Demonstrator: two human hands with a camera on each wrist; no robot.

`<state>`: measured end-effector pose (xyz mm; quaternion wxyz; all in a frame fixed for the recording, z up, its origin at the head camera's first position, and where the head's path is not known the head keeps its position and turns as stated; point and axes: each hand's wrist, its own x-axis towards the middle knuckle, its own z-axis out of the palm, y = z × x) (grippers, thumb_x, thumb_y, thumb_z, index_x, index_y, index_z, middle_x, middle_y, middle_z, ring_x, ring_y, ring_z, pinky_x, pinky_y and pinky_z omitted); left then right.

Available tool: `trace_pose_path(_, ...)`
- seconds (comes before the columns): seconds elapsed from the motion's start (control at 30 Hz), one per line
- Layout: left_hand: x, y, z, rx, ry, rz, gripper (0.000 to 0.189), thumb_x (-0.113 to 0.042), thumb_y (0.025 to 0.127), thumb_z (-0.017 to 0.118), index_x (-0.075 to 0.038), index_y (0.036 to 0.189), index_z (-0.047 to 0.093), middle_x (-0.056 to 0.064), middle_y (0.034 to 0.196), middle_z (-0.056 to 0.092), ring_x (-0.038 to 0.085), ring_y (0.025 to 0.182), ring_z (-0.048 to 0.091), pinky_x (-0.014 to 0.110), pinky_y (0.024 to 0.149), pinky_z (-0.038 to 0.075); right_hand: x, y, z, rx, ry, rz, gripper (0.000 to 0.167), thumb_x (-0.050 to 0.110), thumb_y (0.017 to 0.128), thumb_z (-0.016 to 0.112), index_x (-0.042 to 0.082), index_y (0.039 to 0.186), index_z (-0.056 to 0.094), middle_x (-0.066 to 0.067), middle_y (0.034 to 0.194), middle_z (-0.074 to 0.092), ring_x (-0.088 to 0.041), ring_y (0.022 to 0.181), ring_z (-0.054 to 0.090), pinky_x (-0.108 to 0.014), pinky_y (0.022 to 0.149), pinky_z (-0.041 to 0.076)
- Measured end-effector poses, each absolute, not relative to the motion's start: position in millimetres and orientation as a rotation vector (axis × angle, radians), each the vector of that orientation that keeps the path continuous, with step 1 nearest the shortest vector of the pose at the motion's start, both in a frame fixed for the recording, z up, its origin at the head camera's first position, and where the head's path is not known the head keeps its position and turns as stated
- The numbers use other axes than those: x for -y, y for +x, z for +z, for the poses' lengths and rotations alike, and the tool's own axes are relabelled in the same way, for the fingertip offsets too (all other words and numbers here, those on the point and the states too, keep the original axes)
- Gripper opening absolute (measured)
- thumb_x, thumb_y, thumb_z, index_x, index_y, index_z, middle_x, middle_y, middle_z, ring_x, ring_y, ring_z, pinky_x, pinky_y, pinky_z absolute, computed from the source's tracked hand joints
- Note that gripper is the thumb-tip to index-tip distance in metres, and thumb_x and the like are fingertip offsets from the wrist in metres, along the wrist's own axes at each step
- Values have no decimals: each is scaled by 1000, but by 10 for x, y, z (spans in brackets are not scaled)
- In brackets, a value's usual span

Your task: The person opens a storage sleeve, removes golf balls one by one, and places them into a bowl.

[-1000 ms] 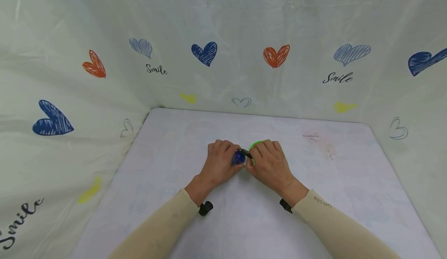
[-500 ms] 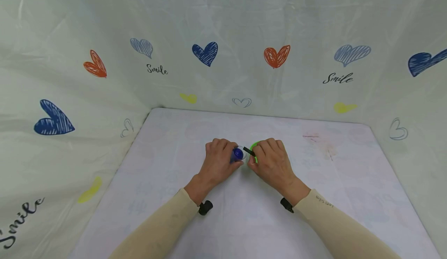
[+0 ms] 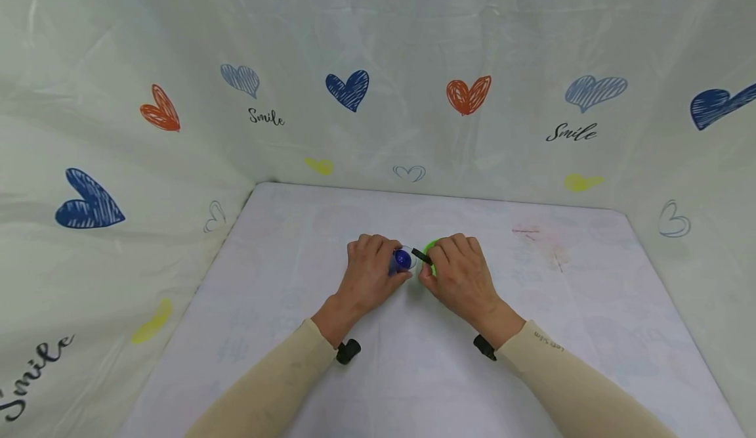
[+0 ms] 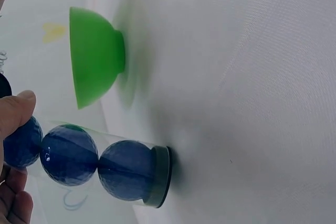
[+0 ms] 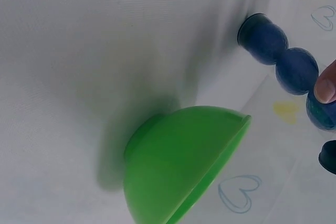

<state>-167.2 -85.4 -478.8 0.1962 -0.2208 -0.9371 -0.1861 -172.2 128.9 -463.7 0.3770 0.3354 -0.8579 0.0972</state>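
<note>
My left hand (image 3: 369, 270) grips the upper part of a clear tube with blue balls (image 4: 69, 155) stacked inside. The tube's dark base cap (image 4: 161, 178) is down at the tabletop; whether it touches, I cannot tell. In the head view the top blue ball (image 3: 403, 259) shows through the uncovered upper end. My right hand (image 3: 461, 277) pinches a black lid (image 3: 421, 256), tilted and apart from the tube's mouth. A green bowl (image 4: 94, 59) stands upright on the table below my right hand, beside the tube. In the head view that hand hides most of it.
The white table (image 3: 378, 385) extends on all sides of the hands, with faint reddish marks (image 3: 540, 241) at the right. A pale curtain (image 3: 407, 31) printed with hearts and words stands behind the table and along its sides.
My right hand has shifted slightly right with the lid, away from the tube. The left hand and tube have moved slightly left, and the tube's mouth now shows. Little differs over the last half second.
</note>
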Motion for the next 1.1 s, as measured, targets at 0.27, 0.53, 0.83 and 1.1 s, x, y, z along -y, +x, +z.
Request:
trace_pose_path(0.27, 867, -1661, -4774, 2642, -591, -524, 56, -41, 84, 90, -9, 124, 67, 6, 113, 65, 29, 110, 56, 47, 94, 42, -1326, -1735, -4627, 2181, 840, 260, 16, 21, 92, 59, 6, 85, 59, -9, 85, 63, -30, 81, 55, -41, 67, 39)
trace_pose_path(0.53, 873, -1657, -4768, 2671, -567, -545, 55, -42, 86, 89, -10, 126, 67, 7, 115, 66, 29, 110, 55, 48, 97, 42, -1546, -1771, -4635, 2149, 794, 261, 19, 19, 90, 55, 2, 81, 57, -12, 81, 60, -34, 77, 54, -43, 65, 39)
trace_pose_path(0.83, 870, -1656, -4759, 2736, -532, -568, 55, -42, 88, 87, -10, 128, 66, 7, 119, 65, 29, 112, 54, 48, 101, 41, -2114, -1809, -4722, 2146, 724, 224, 20, 16, 89, 49, 0, 79, 56, -15, 77, 58, -38, 74, 51, -44, 64, 35)
trace_pose_path(1.1, 864, -1640, -4761, 2735, -526, -579, 55, -42, 88, 87, -10, 128, 66, 7, 120, 65, 30, 114, 53, 48, 100, 41, -2530, -1747, -4850, 2249, 659, 149, 28, 22, 91, 46, -2, 78, 56, -17, 74, 56, -40, 73, 48, -46, 63, 35)
